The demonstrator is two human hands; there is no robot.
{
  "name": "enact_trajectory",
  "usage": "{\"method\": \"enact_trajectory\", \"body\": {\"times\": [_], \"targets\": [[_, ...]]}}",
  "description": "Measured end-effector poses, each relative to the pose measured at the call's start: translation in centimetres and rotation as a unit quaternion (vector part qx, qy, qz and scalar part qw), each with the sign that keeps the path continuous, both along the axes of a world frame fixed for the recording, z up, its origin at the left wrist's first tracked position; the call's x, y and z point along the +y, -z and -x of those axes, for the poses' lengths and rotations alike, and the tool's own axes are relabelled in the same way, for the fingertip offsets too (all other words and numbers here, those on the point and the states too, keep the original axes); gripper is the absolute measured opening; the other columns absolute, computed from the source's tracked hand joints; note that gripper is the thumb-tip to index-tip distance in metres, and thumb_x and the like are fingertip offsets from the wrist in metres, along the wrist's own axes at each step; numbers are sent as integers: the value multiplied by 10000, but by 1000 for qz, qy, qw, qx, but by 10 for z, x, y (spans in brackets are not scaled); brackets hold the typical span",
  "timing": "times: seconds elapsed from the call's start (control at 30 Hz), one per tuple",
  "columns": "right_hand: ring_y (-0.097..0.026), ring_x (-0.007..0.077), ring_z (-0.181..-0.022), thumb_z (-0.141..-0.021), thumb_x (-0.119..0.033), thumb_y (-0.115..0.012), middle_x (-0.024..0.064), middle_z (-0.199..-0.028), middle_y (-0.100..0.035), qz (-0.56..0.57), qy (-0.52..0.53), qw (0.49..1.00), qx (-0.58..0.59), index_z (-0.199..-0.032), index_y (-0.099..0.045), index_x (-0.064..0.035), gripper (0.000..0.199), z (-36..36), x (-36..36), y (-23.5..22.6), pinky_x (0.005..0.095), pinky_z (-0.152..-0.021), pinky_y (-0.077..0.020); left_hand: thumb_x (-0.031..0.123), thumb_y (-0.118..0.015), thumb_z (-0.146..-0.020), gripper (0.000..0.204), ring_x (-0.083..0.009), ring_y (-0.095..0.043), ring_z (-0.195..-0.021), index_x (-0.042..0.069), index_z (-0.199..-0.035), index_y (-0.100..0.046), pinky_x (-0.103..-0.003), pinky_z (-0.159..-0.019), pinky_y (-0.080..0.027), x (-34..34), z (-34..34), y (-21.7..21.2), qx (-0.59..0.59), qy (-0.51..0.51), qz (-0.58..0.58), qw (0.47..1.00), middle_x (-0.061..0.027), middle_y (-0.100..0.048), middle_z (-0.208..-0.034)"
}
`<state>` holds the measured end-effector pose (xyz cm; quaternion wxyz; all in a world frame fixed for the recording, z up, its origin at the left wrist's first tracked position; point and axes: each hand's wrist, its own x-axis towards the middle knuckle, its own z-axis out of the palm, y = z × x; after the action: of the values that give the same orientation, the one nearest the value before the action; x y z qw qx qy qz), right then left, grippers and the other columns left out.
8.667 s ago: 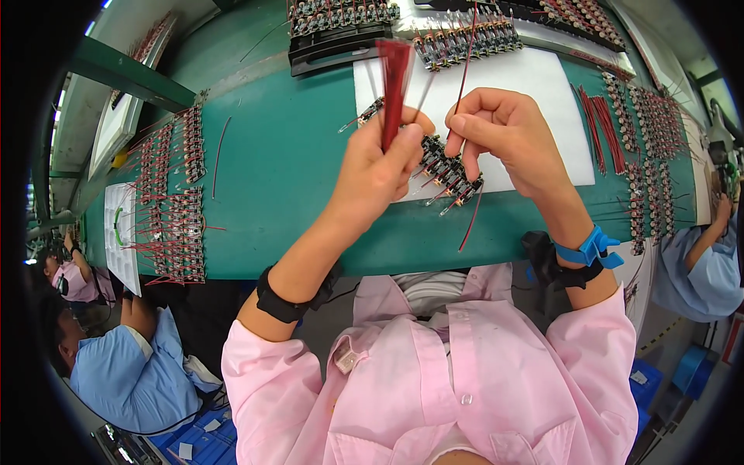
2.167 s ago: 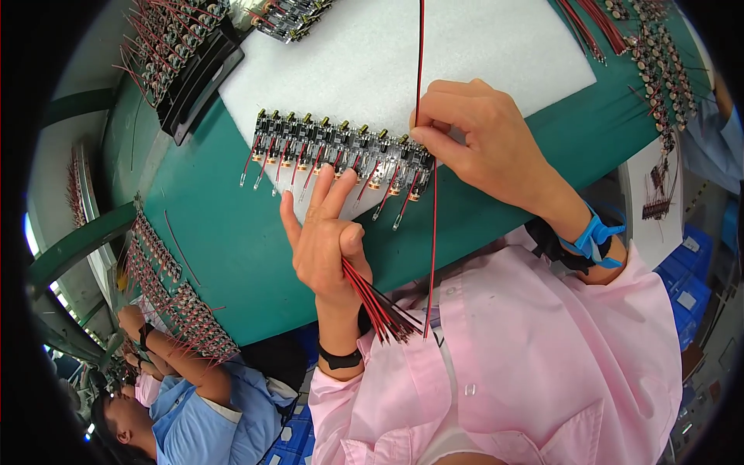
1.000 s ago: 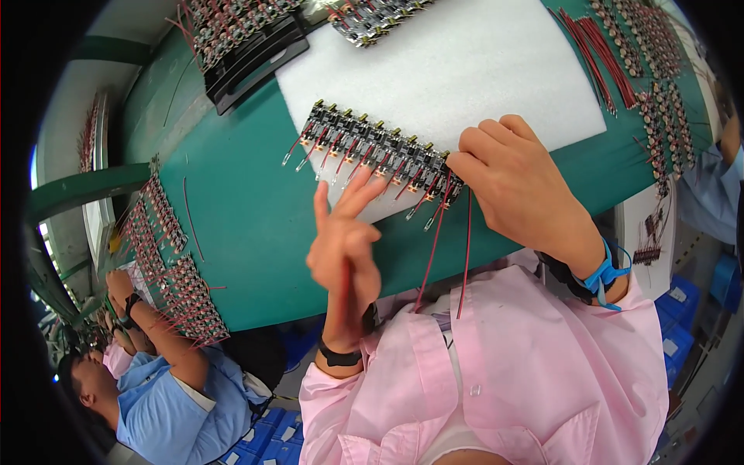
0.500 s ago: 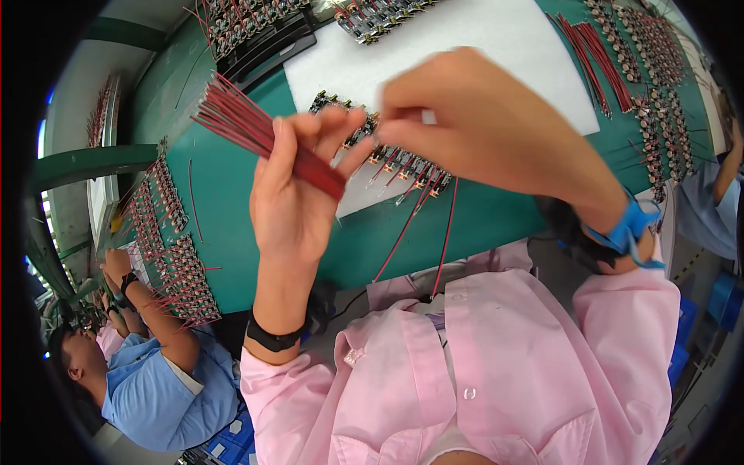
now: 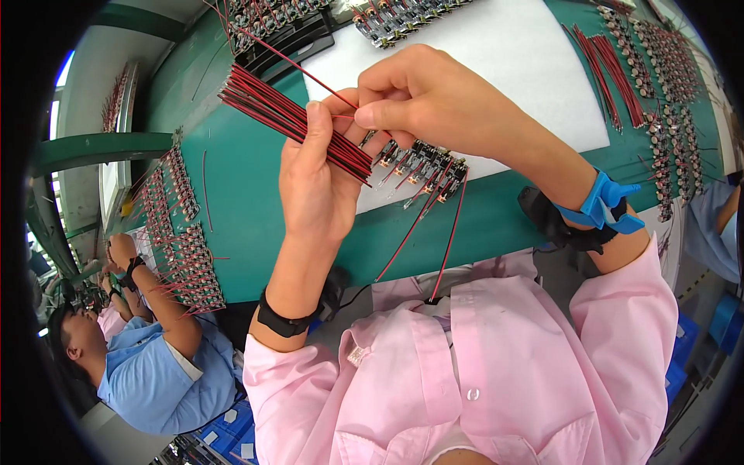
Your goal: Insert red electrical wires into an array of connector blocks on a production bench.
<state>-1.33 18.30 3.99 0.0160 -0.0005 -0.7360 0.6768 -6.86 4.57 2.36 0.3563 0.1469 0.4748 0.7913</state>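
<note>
While the left hand clasps a bunch of red-and-black wires across its palm under the thumb, the right hand pinches a single wire between thumb and fingertips, just beside the left fingers. Bunch tilted, upper end to the left, held above the green table. Row of circuit boards below the hands, partly on the white sheet, its far end hidden by fingers. Two long wires trail from its right end toward the near edge.

Handling, as judged: thumb pressure should be firm enough to keep the bunch together, light enough to let one wire slide. A pinch close to the wire's end should steer it best; whether this one is, cannot tell. Wrists best kept clear of the trailing wires; a snag could drag the boards.
</note>
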Motion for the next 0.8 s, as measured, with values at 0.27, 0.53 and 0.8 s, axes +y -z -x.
{"method": "enact_trajectory", "body": {"times": [0.27, 0.53, 0.8], "targets": [[-407, 49, -432, -754, -125, -534, 28, -574, -518, 38, 22, 998, -46, -672, -545, 1, 151, -8, 12, 10, 183, -407, -310, 236, -392, -868, 283, -91, -467, -577, -28, -919, -480, -237, -507, -403, -16, 3, -9, -10, -22, 33, 999, -45, -484, -688], [-408, 36, -478, -757, -128, -539, 10, -565, -497, 38, 54, 997, -26, -701, -554, 11, 150, -15, -7, 4, 171, -425, -311, 171, -543, -782, 168, -22, -319, -388, 4, -794, -522, -186, -342, -258, -17, -10, -11, 62, 23, 188, 980, 51, -375, -503], [-407, 36, -534, -747, -86, -545, 5, -575, -484, -75, 105, 991, 40, -701, -530, 42, 137, -18, -16, 3, 182, -470, -333, 129, -557, -769, 126, -6, -326, -410, 5, -758, -534, -173, -349, -223, -21, -16, -14, 146, -4, 202, 968, 53, -415, -526]]}}
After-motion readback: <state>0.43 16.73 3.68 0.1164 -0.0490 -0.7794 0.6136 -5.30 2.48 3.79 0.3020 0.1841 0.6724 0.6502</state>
